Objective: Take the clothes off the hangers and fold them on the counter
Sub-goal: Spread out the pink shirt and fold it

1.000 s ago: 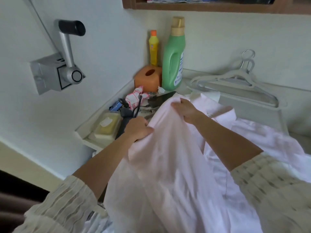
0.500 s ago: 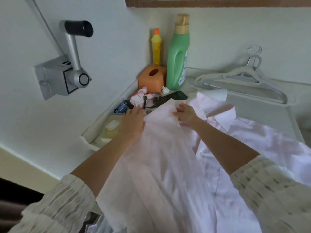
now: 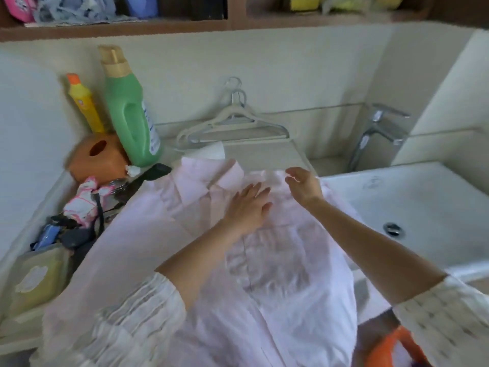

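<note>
Pressing flat with straight fingers, the left hand (image 3: 247,207) rests on the pink shirt (image 3: 164,234), while the right hand (image 3: 304,185) hovers just above it, fingers loosely spread, grasping nothing.

The pale surface (image 3: 264,154) carries a pink shirt (image 3: 164,234) under the left hand (image 3: 247,207), white hangers (image 3: 232,123) beyond it, and bottles and blurred clutter, perhaps pouches, leftward.

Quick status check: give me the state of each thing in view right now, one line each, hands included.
pink shirt: off the hanger, spread on the counter, collar toward the wall
left hand: open, flat on the shirt
right hand: open, fingers relaxed, at the shirt's far edge
hangers: empty, lying against the wall
green bottle: upright, capped
yellow bottle: upright, capped
tap: no water seen
</note>
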